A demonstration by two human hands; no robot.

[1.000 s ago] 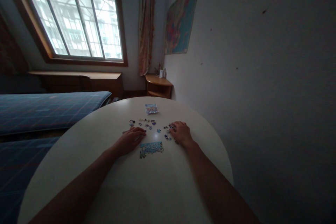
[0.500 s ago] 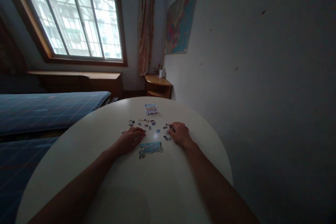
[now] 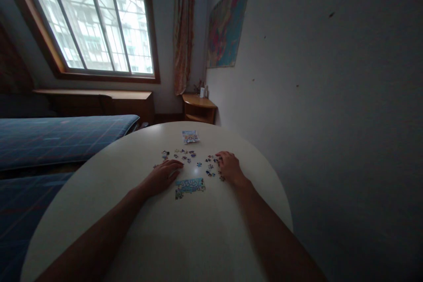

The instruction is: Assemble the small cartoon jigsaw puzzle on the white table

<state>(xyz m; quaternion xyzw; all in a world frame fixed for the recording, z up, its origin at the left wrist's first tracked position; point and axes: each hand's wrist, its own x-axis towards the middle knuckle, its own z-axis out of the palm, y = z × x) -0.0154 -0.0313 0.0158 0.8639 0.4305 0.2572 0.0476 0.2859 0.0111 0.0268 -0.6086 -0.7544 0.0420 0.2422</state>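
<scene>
A partly joined jigsaw section (image 3: 191,186), blue with an uneven lower edge, lies on the white round table (image 3: 198,238). My left hand (image 3: 164,174) rests with fingers spread just left of and above it, beside loose pieces (image 3: 184,157). To the right, my right hand (image 3: 228,165) is over the edge of another group of loose pieces (image 3: 210,172); its fingers are bent, and whether they touch or hold a piece is too small to tell. One single piece (image 3: 198,165) lies between the two groups. Farther back is a small picture packet (image 3: 191,137).
Left of the table is a bed with a blue plaid mattress (image 3: 66,139). A wall (image 3: 313,141) runs along the right side. Beyond the table's far edge stand a wooden corner shelf (image 3: 200,102) and a long wooden desk (image 3: 128,95) under the window.
My right hand has shifted slightly to the right, uncovering more of the loose pieces beside it. My left hand and the joined section have stayed in place.
</scene>
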